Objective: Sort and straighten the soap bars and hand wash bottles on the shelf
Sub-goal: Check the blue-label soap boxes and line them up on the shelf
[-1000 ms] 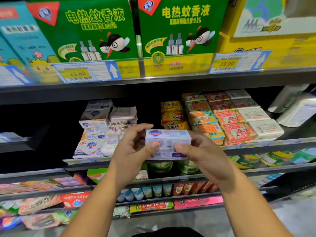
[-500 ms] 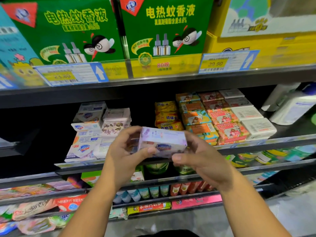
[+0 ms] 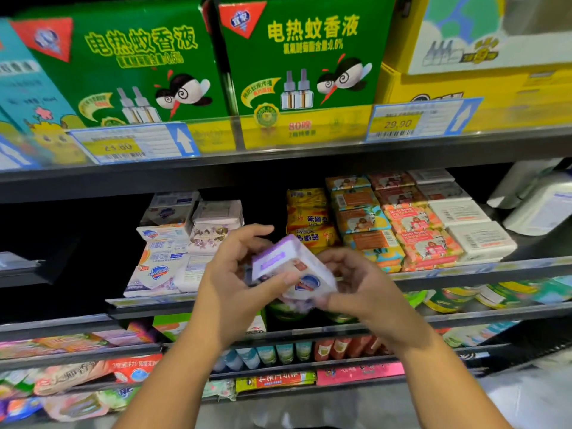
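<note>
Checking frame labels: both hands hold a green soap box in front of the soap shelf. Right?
No: the soap box is white and purple, not green. Left hand and right hand both hold it in front of the soap shelf (head view).

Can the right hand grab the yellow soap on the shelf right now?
Probably not yet: the right hand and left hand both hold the purple-and-white soap box. Nothing blocks the yellow soap on the shelf beyond it, though.

At the top, a green mosquito-liquid box stands just beside a second green box, with a teal box on the left and yellow cartons on the right. A price tag reads 29.90. Lower down lie colourful packets and small tubes.
</note>
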